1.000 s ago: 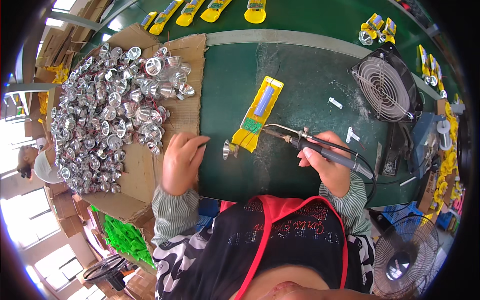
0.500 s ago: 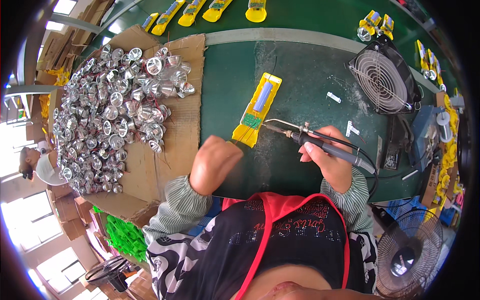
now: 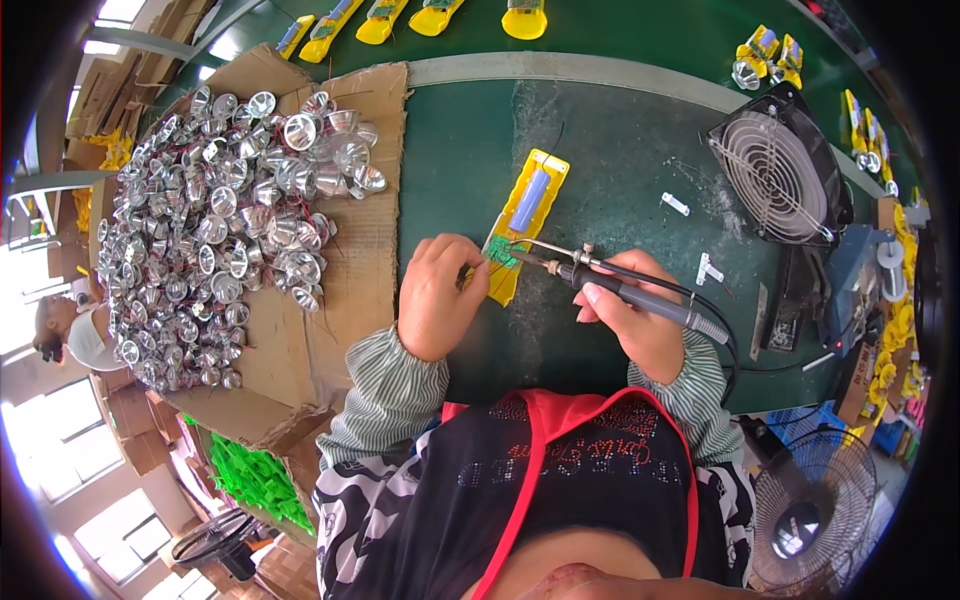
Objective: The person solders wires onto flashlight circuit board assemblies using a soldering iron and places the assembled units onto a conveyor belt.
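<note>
A yellow plastic housing (image 3: 547,172) lies at a slant on the green bench, with a blue-grey cylindrical battery (image 3: 529,202) and a small green circuit board (image 3: 502,251) in it. My right hand (image 3: 640,325) is wrapped around a soldering iron (image 3: 645,296) with a thin metal tube fixed along it. Both the iron's tip and the tube's end are at the board. At the board's left edge, my left hand (image 3: 438,298) is closed in a pinch over the housing's near end. Whatever lies between its fingertips is hidden.
A cardboard box (image 3: 365,225) at left holds many silvery reflector cups (image 3: 225,200) with wires. A square fan (image 3: 775,165) stands at right. Two small white parts (image 3: 675,203) lie before it. More yellow housings (image 3: 435,18) sit along the far side.
My left hand has moved up and inward to the board's left edge, its fingers now pinched. The soldering iron has shifted slightly left, its tip now over the board.
</note>
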